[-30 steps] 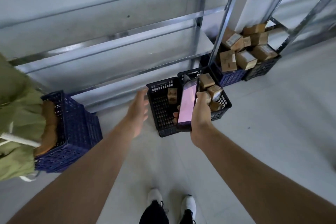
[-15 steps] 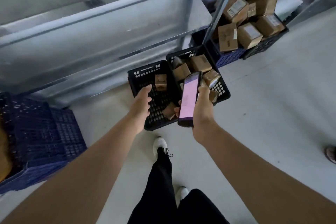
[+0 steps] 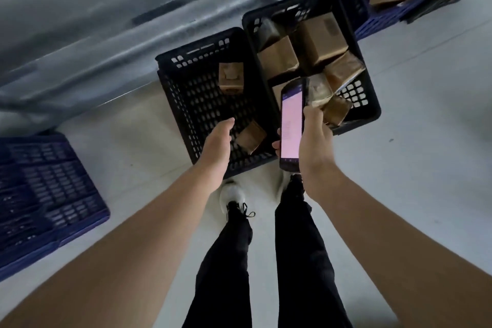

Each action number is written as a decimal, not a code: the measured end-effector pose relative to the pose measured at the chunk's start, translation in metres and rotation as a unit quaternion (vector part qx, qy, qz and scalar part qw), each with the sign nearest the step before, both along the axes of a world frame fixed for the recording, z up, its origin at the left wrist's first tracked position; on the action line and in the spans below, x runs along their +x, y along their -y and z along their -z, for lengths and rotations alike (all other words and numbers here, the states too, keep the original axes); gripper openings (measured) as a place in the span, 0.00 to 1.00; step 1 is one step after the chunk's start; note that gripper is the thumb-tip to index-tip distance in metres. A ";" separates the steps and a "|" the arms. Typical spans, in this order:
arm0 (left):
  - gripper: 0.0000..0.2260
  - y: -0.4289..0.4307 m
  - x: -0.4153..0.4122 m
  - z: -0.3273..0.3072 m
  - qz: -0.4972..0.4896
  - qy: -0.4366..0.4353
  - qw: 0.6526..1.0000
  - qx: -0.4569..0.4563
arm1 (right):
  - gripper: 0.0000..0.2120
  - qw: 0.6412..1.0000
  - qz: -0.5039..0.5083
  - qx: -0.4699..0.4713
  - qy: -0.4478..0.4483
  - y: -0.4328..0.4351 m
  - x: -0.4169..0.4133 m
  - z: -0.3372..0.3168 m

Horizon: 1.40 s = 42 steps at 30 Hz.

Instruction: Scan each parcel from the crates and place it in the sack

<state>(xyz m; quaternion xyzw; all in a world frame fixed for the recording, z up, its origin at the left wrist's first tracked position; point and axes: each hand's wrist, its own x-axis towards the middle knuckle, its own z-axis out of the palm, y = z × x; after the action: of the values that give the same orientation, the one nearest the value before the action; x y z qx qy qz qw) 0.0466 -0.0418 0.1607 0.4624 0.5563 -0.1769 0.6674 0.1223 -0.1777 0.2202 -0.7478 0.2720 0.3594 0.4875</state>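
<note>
Fingers of the left hand (image 3: pixel 217 141) are loose and hold nothing, just beside a small brown cardboard box (image 3: pixel 251 137) at the near end of the left black plastic crate (image 3: pixel 186 104). Another small brown box (image 3: pixel 231 78) stands at its far end. The right hand (image 3: pixel 315 141) grips a black scanner with a pink screen (image 3: pixel 291 125) over the right black plastic crate (image 3: pixel 372 112), which is full of bigger brown boxes (image 3: pixel 323 42). Both crates sit on the pale floor (image 3: pixel 426 168).
</note>
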 end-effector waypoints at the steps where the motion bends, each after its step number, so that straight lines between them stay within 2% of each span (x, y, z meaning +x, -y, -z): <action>1: 0.26 0.002 0.006 0.021 -0.004 -0.005 1.000 0.000 | 0.32 1.000 -0.007 0.000 -0.003 0.000 0.006 0.021; 6: 0.21 0.011 0.030 0.133 -0.023 -0.029 0.999 0.002 | 0.14 0.996 -0.085 0.018 0.027 -0.002 0.037 0.111; 9: 0.08 0.016 0.036 0.199 -0.034 -0.032 0.999 0.023 | 0.20 0.992 -0.111 0.032 0.046 -0.002 0.054 0.156; 11: 0.04 0.019 0.039 0.243 -0.046 -0.043 0.997 0.041 | 0.19 0.989 -0.126 0.055 0.059 -0.001 0.064 0.187; 15: 0.18 0.031 0.041 0.323 -0.033 -0.068 0.995 0.062 | 0.17 0.986 -0.118 0.101 0.068 -0.002 0.076 0.244; 18: 0.20 0.037 0.047 0.370 0.097 -0.068 0.986 0.120 | 0.25 0.984 -0.108 0.124 0.070 0.000 0.084 0.282; 20: 0.27 0.041 0.052 0.397 0.228 -0.058 0.956 0.174 | 0.28 0.982 -0.127 0.123 0.071 0.004 0.088 0.301; 23: 0.38 0.049 0.056 0.424 0.404 -0.085 0.874 0.255 | 0.31 0.979 -0.138 0.125 0.087 0.010 0.089 0.321; 27: 0.38 0.058 0.054 0.442 0.516 -0.107 0.790 0.314 | 0.32 0.974 -0.170 0.116 0.099 0.019 0.086 0.332; 29: 0.38 0.059 0.052 0.443 0.544 -0.105 0.761 0.338 | 0.30 0.970 -0.187 0.112 0.105 0.021 0.086 0.331; 31: 0.36 0.056 0.047 0.437 0.528 -0.127 0.766 0.344 | 0.30 0.970 -0.194 0.107 0.098 0.019 0.085 0.324; 35: 0.40 0.042 0.031 0.405 0.416 -0.181 0.805 0.383 | 0.31 0.968 -0.206 0.126 0.065 0.019 0.088 0.301; 38: 0.41 0.023 0.024 0.364 0.328 -0.183 0.853 0.363 | 0.30 0.973 -0.192 0.116 0.047 0.017 0.085 0.269; 42: 0.34 0.000 0.017 0.288 0.235 -0.128 0.900 0.345 | 0.35 0.982 -0.164 0.086 0.025 0.008 0.072 0.217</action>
<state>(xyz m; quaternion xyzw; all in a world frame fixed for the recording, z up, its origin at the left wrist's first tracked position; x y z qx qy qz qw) 0.0634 -0.0417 -0.1270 0.7541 0.5385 -0.1832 0.3283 0.1940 -0.1852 0.0032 -0.7464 0.1012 0.4377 0.4910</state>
